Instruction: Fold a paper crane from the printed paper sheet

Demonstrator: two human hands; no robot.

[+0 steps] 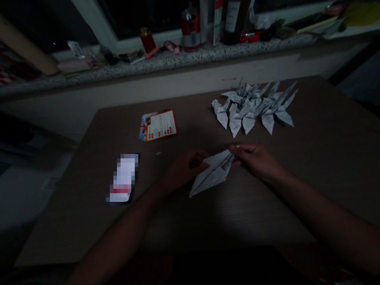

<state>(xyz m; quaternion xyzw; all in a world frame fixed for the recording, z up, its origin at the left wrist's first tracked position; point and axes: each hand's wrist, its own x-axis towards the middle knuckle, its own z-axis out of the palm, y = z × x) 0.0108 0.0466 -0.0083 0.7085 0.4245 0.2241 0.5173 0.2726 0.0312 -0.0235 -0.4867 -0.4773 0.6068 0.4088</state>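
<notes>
Between my hands is a folded sheet of printed paper (214, 171), shaped like a long diamond with a crease down its middle. My right hand (253, 158) pinches its upper right tip between thumb and fingers. On the paper's upper left edge, my left hand (190, 164) grips with the thumb on top and the fingers curled behind, partly hidden in shadow. Just beyond my hands stands a cluster of several folded paper cranes (249, 109), made from similar printed paper.
A phone (124, 178) with a lit, blurred screen lies left on the brown table (166, 221). Behind it rests a stack of printed cards (160, 124). The stone windowsill (196, 59) at the back holds a jar (147, 40), a red-labelled bottle (190, 29) and clutter.
</notes>
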